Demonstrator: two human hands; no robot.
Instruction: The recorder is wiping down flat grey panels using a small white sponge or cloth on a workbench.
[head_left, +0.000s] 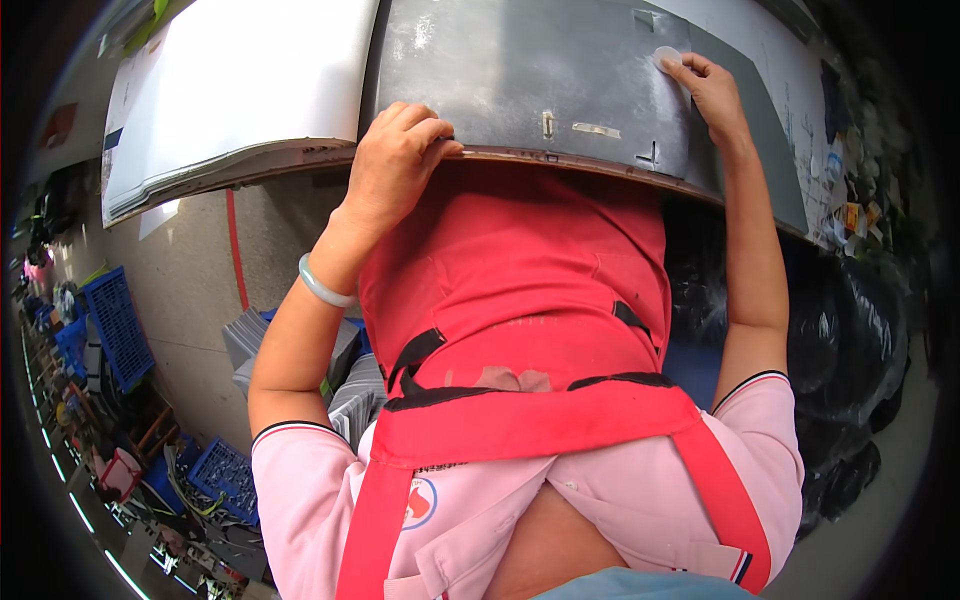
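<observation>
A dark grey sheet [500, 70], scuffed with whitish marks, lies on the work table in front of me. My right hand [715, 95] pinches a small round white disc [668, 60] over the sheet's far right part. At the near left edge of the sheet, my left hand [395, 160] is closed, its thumb and fingers pressed together. What its fingertips hold there is hidden. Bits of beige tape [597, 130] and small slits [650, 155] show near the sheet's front edge.
Large white sheets [240, 80] lie stacked on the table's left side. A greenish-grey board [765, 150] extends beyond the dark sheet on the right. Black plastic bags [850, 340] stand on the right floor. Blue crates [118, 325] and grey striped pieces [355, 395] are at the lower left.
</observation>
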